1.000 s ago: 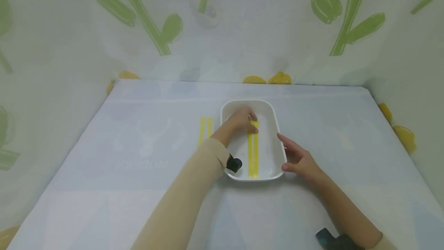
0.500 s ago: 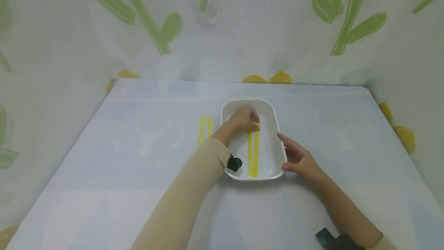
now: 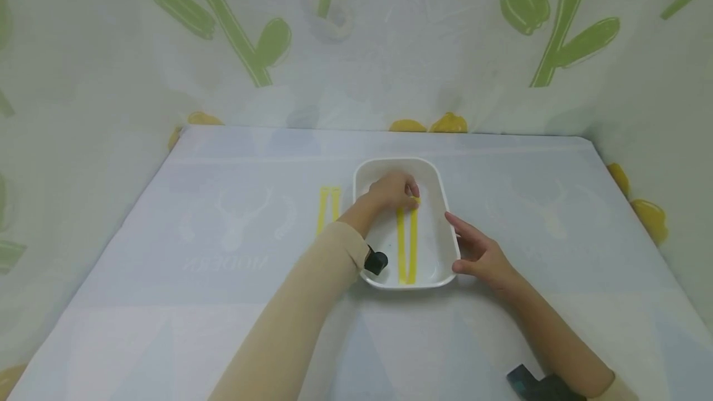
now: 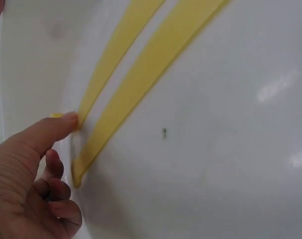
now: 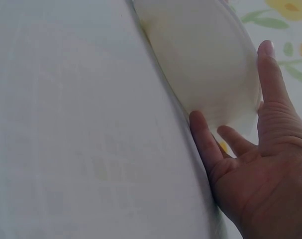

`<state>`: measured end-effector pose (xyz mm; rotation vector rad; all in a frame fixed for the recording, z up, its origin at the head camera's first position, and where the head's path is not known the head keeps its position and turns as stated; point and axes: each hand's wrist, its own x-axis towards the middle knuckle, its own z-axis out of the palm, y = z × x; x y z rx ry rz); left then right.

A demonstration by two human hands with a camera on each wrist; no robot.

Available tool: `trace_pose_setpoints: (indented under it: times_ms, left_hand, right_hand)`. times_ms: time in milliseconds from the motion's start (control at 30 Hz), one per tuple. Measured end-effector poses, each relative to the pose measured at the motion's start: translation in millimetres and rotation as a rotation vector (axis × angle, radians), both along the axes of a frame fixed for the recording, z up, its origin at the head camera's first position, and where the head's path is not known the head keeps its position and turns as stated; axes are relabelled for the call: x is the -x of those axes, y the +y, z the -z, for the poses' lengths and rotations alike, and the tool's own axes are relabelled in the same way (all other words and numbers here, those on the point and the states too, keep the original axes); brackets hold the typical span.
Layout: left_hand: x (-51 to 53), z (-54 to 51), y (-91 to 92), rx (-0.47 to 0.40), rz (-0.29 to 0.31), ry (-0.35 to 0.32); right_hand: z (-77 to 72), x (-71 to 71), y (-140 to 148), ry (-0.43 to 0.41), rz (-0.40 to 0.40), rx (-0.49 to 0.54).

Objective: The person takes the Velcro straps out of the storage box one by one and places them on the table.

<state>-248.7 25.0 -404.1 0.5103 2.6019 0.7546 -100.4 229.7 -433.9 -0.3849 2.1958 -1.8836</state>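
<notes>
A white oblong tray (image 3: 442,246) stands mid-table with two long, flat yellow strips in it. My left hand (image 3: 392,192) reaches inside and pinches the far end of the right strip (image 3: 413,246) between thumb and finger. Beside it the left strip (image 3: 401,246) lies on the tray floor; the left wrist view shows its ridged, hooked end (image 4: 77,174). Toward the near side the strips draw together; whether they are joined there cannot be told. My right hand (image 3: 487,262) touches the tray's right side, its fingers fairly straight against the wall in the right wrist view.
Just left of the tray, another pair of yellow strips (image 3: 322,209) lies on the pale cloth-covered table (image 3: 223,339), partly hidden by the left forearm. A patterned curtain (image 3: 418,48) surrounds the table at the back and sides.
My left hand has shifted slightly right, carrying the right strip's far end with it, so the gap between the strips has widened there. The right hand and the tray stay put.
</notes>
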Motion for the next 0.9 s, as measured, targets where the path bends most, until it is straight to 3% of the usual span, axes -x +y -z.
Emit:
trace_pose_setpoints:
  times_ms: [133,333,567,667,900]
  left_hand:
    - [0.1,-1.0,1.0,-0.067,0.023,0.023]
    - [0.9,-3.2,2.5,-0.285,0.031,0.002]
    - [-0.6,-5.4,8.6,-0.704,-0.093,-0.315]
    - [-1.4,-8.0,8.1,-0.759,-0.107,-0.357]
    - [-3.3,-16.5,9.6,-0.815,-0.09,-0.373]
  right_hand:
    - [0.9,1.3,1,0.015,-0.014,0.026]
    - [2.4,2.4,2,0.031,-0.036,0.064]
    - [3.1,1.8,2,0.018,-0.018,0.016]
    - [2.6,1.2,1,0.012,-0.015,0.005]
    - [2.8,1.4,2,0.0,-0.009,-0.023]
